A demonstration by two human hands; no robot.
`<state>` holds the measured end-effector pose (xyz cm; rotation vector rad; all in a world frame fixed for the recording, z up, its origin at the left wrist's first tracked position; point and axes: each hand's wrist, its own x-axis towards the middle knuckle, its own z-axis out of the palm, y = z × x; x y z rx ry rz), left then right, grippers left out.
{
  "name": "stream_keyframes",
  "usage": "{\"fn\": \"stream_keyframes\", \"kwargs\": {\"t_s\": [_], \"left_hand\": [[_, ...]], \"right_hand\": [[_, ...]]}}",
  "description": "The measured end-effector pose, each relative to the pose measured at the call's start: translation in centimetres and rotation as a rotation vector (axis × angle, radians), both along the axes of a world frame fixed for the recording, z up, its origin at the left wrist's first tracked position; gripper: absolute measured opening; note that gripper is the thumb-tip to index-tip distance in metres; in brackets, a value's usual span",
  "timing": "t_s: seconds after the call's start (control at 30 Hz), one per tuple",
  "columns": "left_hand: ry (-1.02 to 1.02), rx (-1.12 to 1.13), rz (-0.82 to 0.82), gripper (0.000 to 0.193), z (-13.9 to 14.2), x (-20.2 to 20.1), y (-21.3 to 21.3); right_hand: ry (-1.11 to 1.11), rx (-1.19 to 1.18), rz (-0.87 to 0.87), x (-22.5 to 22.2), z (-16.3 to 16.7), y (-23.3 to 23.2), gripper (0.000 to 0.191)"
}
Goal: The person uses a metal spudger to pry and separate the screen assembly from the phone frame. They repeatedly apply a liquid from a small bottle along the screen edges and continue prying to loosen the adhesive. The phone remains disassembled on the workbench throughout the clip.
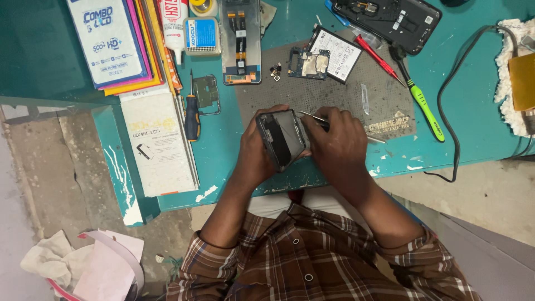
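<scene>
An opened phone (280, 137) is gripped by the left hand (257, 153) near the surface (473, 100) edge; tweezers (313, 117) are pinched by the right hand (338, 146).

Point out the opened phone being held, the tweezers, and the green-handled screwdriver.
opened phone (280, 137), head view, on its exposed inner frame.
tweezers (310, 116), head view, on the bare metal tip.
green-handled screwdriver (424, 107), head view, on the green handle's middle.
</scene>
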<state>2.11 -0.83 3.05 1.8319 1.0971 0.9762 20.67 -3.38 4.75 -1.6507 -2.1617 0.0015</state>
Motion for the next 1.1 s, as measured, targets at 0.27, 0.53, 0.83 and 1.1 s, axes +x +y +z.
{"fn": "stream_keyframes", "kwargs": {"t_s": [0.27,0.53,0.83,1.1], "left_hand": [[0.008,0.015,0.01,0.068,0.1,0.1,-0.2],[0.016,0.026,0.015,0.066,0.0,0.2,-0.2],[-0.002,0.005,0.014,0.077,-0.2,0.0,0.0],[0.003,0.019,0.004,0.071,0.2,0.1,0.0]], "right_hand": [[-0.017,0.017,-0.027,-0.1,-0.5,-0.5,0.028],[0.006,-0.023,-0.045,-0.3,-0.3,-0.2,0.032],[0.0,0.002,0.012,0.4,-0.1,-1.6,0.026],[-0.029,0.006,0.011,-0.1,-0.1,-0.1,0.032]]}}
